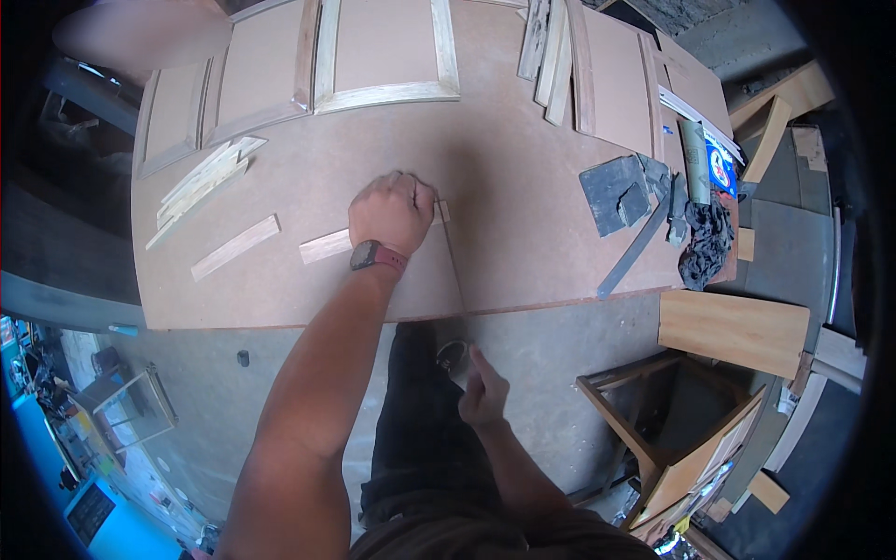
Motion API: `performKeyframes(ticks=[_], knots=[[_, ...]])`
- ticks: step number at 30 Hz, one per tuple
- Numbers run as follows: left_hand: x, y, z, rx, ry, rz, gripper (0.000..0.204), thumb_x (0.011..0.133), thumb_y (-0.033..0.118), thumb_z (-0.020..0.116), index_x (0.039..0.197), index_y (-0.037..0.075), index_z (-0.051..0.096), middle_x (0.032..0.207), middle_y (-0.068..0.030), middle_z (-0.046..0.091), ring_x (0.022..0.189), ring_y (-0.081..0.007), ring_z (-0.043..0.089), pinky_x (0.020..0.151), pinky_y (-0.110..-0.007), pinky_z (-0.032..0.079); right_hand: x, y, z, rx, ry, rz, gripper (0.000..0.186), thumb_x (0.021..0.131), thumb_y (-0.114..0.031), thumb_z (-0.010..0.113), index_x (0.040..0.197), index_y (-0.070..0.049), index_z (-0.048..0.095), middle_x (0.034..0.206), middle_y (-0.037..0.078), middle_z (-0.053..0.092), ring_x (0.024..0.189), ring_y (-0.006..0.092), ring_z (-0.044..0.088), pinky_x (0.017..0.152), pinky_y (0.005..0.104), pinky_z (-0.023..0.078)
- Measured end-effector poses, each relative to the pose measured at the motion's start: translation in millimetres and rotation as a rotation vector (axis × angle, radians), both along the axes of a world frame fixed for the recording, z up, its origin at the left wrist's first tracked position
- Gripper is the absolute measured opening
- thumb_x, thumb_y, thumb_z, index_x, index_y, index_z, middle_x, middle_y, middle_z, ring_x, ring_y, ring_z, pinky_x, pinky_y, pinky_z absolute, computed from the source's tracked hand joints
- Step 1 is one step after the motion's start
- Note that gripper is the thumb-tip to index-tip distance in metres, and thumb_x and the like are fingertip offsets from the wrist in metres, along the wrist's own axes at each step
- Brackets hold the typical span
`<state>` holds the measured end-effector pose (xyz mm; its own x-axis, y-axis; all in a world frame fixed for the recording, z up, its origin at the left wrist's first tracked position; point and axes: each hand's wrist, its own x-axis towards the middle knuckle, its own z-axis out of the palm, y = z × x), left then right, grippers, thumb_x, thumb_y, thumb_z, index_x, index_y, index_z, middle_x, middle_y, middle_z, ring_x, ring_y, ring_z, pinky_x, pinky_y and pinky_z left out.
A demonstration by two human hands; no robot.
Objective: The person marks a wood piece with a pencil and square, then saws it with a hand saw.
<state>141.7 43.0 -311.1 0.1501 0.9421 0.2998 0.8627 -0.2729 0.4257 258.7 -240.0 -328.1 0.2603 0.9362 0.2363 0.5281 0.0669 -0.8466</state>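
Note:
Near the middle of the workbench, my left hand [392,213], with a watch on its wrist, is closed in a fist over a narrow wooden strip [324,246], pressing it against the board surface. A short end of the strip shows past my knuckles. My right hand [484,392] is lower, beyond the bench's front edge, closed around the handle of what looks like a hand saw [455,261]. Its thin dark edge runs from the strip's end back to the bench edge. The handle is partly hidden and blurred. Another loose strip [235,247] lies to the left.
Framed panels [385,47] line the bench's far side, and several strips [201,187] lie at left. Sandpaper sheets [607,196], a dark flat bar [635,247] and a crumpled black cloth [707,245] sit at right. A wooden frame [616,425] stands on the floor at lower right.

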Motion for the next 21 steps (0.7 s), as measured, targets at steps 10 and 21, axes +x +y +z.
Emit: performKeyframes(ticks=[10,21], knots=[[0.9,0.5,-2.1,0.008,-0.005,-0.007,0.019,0.088,0.021,0.066,0.073,0.009,0.065,0.078,-0.0098,0.068,0.074,-0.0310,0.068,0.068,-0.045,0.056,-1.4,36.5,-4.4,0.015,-0.086,-0.016,0.036,0.109,-0.013,0.055,0.143,-0.003,0.062,0.090,0.018,0.076,0.059,0.0227,0.069,0.051,0.0281,0.050],[-0.5,-2.7,-3.4,0.001,-0.034,-0.012,0.018,0.088,0.021,0.065,0.074,0.010,0.066,0.078,-0.0096,0.068,0.074,-0.0315,0.068,0.069,-0.045,0.056,-6.3,29.7,1.1,-0.094,0.009,-0.027,0.040,0.107,-0.009,0.047,0.140,0.009,0.057,0.074,0.016,0.061,0.060,0.0212,0.061,0.059,0.0324,0.050]])
